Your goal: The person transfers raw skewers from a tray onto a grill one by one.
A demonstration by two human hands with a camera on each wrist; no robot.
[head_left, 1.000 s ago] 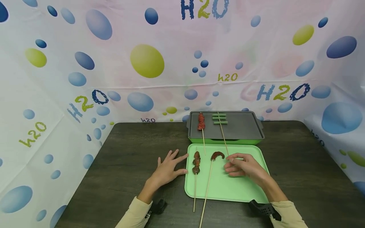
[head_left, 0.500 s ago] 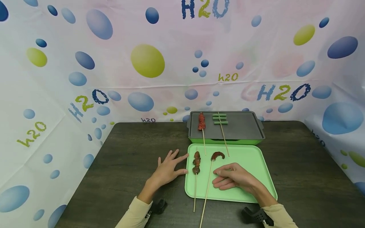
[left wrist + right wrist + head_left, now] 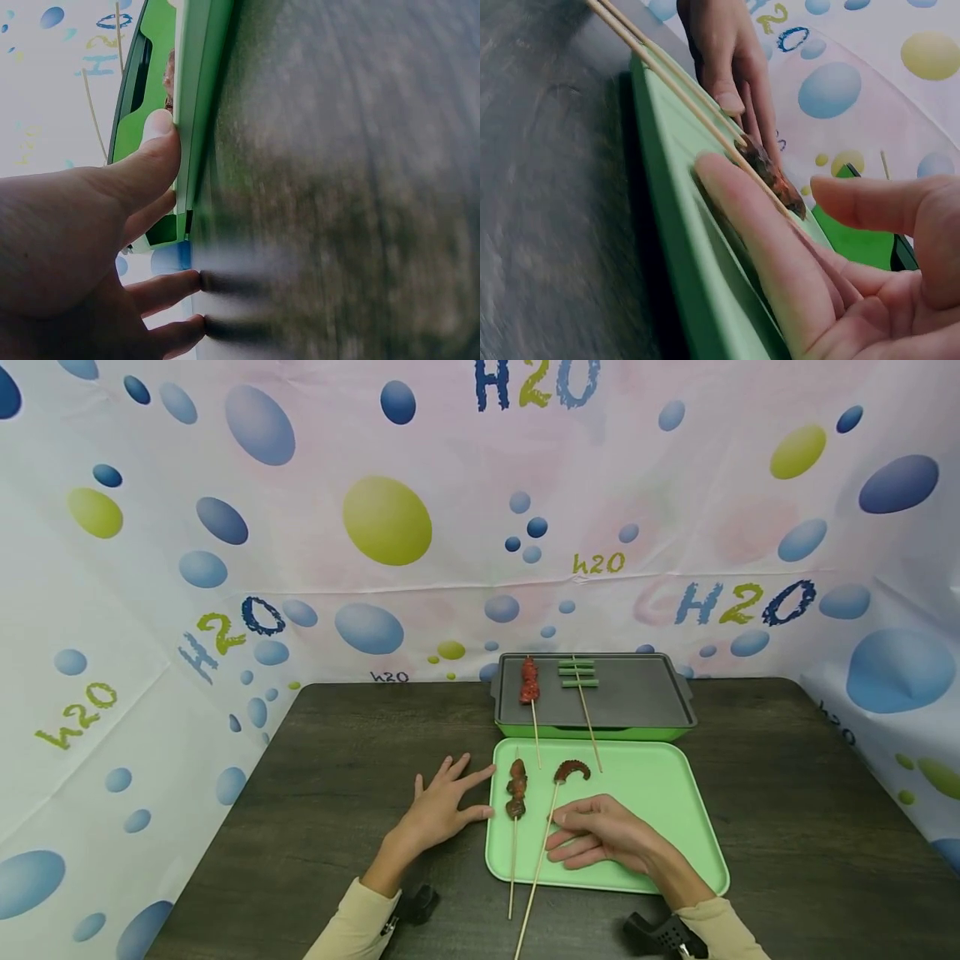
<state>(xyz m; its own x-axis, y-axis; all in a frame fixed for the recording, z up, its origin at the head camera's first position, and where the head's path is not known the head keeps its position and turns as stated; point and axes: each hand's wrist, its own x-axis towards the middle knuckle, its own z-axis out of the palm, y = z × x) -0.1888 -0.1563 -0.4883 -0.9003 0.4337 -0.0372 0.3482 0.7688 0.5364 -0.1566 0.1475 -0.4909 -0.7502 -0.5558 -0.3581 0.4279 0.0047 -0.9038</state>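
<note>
Right hand (image 3: 600,839) lies open on the green tray (image 3: 660,777), fingertips at the octopus skewer (image 3: 551,822); a clumsy pinch could roll it off the tray's front edge.

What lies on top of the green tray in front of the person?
On the green tray lie a meat skewer, a curled octopus skewer and the right hand, fingers by the octopus stick. Whatever is under the hand is hidden.

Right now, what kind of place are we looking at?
Probably a staged tabletop booth for mock grilling, not a real kitchen: a printed H2O bubble backdrop walls a dark wood-grain table, which carries a flat dark griddle on a green base and a light green plastic tray holding skewers.
</note>
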